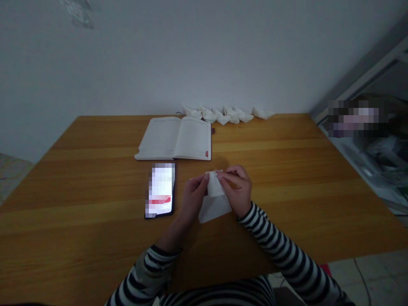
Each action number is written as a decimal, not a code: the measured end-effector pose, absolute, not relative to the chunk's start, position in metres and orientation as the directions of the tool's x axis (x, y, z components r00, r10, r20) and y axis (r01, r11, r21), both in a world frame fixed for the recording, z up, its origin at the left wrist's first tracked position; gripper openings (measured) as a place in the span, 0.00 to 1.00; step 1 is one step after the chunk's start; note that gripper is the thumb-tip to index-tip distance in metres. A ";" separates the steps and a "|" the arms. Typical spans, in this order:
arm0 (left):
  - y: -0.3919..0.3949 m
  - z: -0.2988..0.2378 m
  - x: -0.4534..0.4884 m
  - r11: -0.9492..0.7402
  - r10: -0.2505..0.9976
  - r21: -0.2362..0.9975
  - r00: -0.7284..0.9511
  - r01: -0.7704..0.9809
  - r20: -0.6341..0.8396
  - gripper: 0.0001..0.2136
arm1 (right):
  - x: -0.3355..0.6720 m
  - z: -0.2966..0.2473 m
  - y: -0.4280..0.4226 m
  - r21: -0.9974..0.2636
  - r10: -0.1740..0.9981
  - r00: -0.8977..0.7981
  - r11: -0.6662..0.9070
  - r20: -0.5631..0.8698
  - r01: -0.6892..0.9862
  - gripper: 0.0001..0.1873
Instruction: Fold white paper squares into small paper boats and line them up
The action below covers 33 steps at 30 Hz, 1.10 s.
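Observation:
A partly folded sheet of white paper [215,208] is held between my two hands above the front half of the table. My left hand [193,196] pinches its upper left edge with thumb and fingers. On the other side, my right hand [238,189] grips the upper right part, with thumb and index finger close together at the top fold. The lower flap of the paper hangs toward me. Fingers cover parts of the top edge, so the folds there are partly hidden.
Left of my hands lies a phone [162,191] with a lit, blurred screen. Behind it an open notebook [194,138] rests on the wooden table [280,157]. Several folded white paper boats [223,115] line the back edge by the wall. Blurred items stand at the right.

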<state>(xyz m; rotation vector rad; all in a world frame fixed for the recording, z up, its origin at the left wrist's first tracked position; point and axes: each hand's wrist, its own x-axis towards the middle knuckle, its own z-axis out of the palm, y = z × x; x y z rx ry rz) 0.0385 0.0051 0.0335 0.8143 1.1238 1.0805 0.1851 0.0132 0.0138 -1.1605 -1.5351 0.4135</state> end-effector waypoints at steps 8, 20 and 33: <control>0.006 0.036 0.037 0.327 0.945 0.835 0.133 -0.442 -0.299 0.15 | 0.185 0.016 0.009 -0.540 0.711 -0.043 0.570 0.702 0.620 0.13; 0.001 0.041 0.047 0.333 0.938 0.733 0.132 -0.594 -0.320 0.13 | 0.185 0.020 0.002 -0.379 0.667 -0.277 0.662 0.692 0.647 0.22; 0.003 0.045 0.038 0.316 0.942 0.745 0.098 -0.588 -0.322 0.08 | 0.181 0.024 -0.001 -0.331 0.670 -0.377 0.683 0.640 0.651 0.24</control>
